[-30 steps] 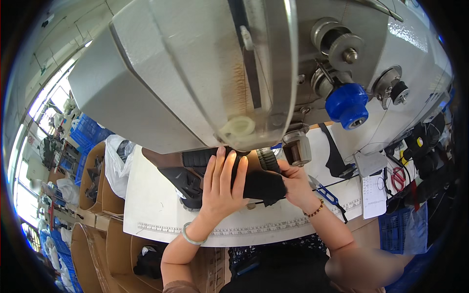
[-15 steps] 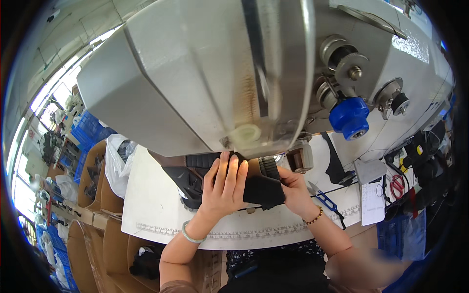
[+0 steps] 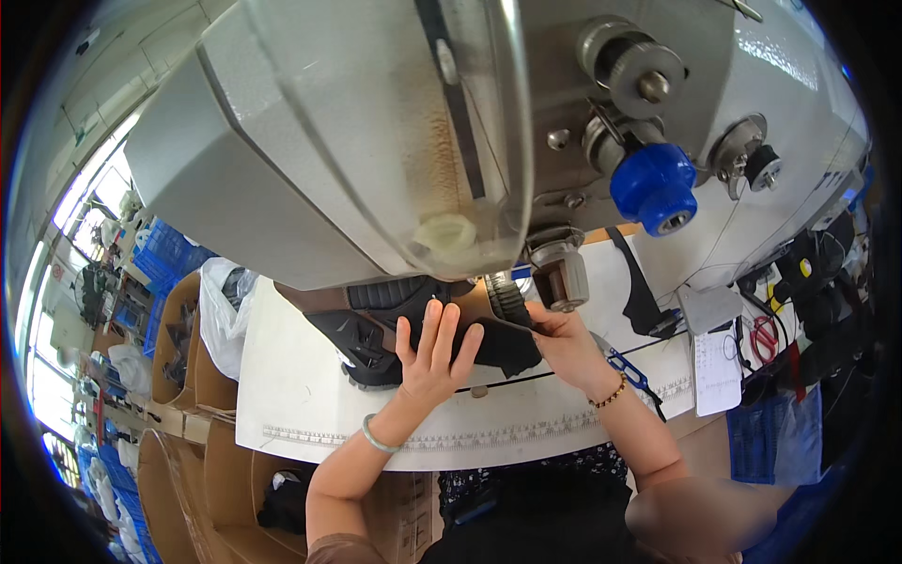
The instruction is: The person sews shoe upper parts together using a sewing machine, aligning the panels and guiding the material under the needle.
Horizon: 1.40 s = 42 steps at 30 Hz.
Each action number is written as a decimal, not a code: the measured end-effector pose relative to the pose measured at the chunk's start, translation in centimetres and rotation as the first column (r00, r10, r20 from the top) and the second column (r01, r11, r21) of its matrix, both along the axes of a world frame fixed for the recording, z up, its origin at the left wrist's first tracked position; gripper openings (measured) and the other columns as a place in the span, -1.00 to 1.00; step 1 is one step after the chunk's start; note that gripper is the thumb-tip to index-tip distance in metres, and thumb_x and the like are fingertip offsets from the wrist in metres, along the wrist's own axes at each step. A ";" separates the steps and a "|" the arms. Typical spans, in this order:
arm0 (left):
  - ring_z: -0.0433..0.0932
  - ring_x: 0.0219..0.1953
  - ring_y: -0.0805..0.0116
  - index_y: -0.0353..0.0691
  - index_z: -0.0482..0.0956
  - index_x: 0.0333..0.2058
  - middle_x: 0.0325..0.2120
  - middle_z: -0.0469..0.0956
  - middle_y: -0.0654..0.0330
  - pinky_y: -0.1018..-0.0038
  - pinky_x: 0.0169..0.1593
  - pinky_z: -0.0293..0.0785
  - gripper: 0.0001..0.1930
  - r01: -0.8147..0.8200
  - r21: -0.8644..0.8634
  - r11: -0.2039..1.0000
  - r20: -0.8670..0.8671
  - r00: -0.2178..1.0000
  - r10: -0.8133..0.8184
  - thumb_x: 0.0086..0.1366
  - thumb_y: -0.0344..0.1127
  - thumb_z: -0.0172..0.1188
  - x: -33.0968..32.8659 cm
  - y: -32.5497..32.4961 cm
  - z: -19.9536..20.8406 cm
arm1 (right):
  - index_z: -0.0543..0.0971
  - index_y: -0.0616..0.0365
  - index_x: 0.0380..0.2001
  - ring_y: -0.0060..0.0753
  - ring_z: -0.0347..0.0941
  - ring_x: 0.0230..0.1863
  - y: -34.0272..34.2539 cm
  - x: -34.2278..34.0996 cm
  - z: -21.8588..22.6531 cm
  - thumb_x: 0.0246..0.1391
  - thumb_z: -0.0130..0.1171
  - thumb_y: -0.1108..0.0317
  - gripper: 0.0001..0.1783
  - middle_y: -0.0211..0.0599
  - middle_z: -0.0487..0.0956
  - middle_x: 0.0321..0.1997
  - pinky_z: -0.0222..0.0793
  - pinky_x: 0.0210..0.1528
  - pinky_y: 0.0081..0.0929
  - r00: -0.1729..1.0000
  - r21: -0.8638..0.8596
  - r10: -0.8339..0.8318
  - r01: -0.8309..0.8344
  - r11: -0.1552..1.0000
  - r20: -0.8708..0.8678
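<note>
The black-and-brown workpiece (image 3: pixel 376 315) lay on the bench (image 3: pixel 291 390), partly beneath the sewing machine (image 3: pixel 310 141). In front of the machine, the left hand (image 3: pixel 432 362) rested spread-fingered upon it; apart from that, the right hand (image 3: pixel 570 355) pinched the piece's right edge.

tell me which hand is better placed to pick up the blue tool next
Right, most likely: the right hand is beside the blue tool. It pinches the right end of the dark shoe, so it would first have to let go. The left hand, fingers spread on the shoe, lies farther away.
</note>
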<state>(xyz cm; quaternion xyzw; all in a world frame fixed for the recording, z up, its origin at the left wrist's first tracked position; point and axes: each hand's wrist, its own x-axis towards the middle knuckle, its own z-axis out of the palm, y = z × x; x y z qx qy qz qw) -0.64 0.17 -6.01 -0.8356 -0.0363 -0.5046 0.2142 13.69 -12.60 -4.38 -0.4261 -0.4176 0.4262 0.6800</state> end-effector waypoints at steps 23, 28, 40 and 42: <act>0.38 0.05 -0.11 -0.41 0.36 -0.01 -0.01 0.39 -0.10 0.15 0.11 0.27 -0.62 -0.187 0.174 0.967 -0.332 0.913 0.236 0.20 -0.40 -0.05 -2.2 -2.4 3.6 | 0.40 0.24 0.01 -0.70 0.36 -0.18 -2.2 1.0 2.4 0.07 0.10 0.45 -0.60 -0.41 0.49 -0.20 0.29 -0.14 -0.72 0.970 0.053 0.232 -0.236 0.970 0.072; 0.39 0.05 -0.06 -0.35 0.39 -0.03 -0.01 0.40 -0.05 0.17 0.13 0.26 -0.65 -0.193 0.182 0.964 -0.270 0.933 0.238 0.21 -0.38 -0.04 -1.9 -1.9 3.1 | 0.45 0.22 -0.15 -0.80 0.18 -0.52 -1.5 0.5 2.3 0.10 0.12 0.33 -0.73 -0.60 0.39 -0.52 0.13 -0.51 -0.75 0.931 -0.093 0.095 -0.067 0.993 0.351; 0.39 0.05 -0.02 -0.33 0.40 -0.02 -0.02 0.40 -0.03 0.18 0.14 0.23 -0.63 -0.199 0.194 0.961 -0.269 0.931 0.247 0.19 -0.37 -0.05 -1.9 -1.6 3.4 | 0.50 0.22 -0.28 -0.87 0.00 -0.61 -0.9 0.0 1.5 0.08 0.17 0.28 -0.77 -0.70 0.21 -0.64 -0.11 -0.63 -0.76 0.974 -0.085 -0.024 0.044 0.995 0.227; 0.38 0.06 -0.03 -0.31 0.41 -0.02 -0.01 0.40 0.01 0.18 0.16 0.20 -0.62 -0.217 0.156 0.964 -0.307 0.916 0.256 0.18 -0.36 -0.04 -1.9 -1.6 3.3 | 0.49 0.23 -0.23 -0.87 0.07 -0.57 -1.0 -0.1 1.7 0.08 0.16 0.32 -0.76 -0.68 0.27 -0.59 -0.02 -0.59 -0.77 0.984 -0.076 -0.002 0.016 0.997 0.179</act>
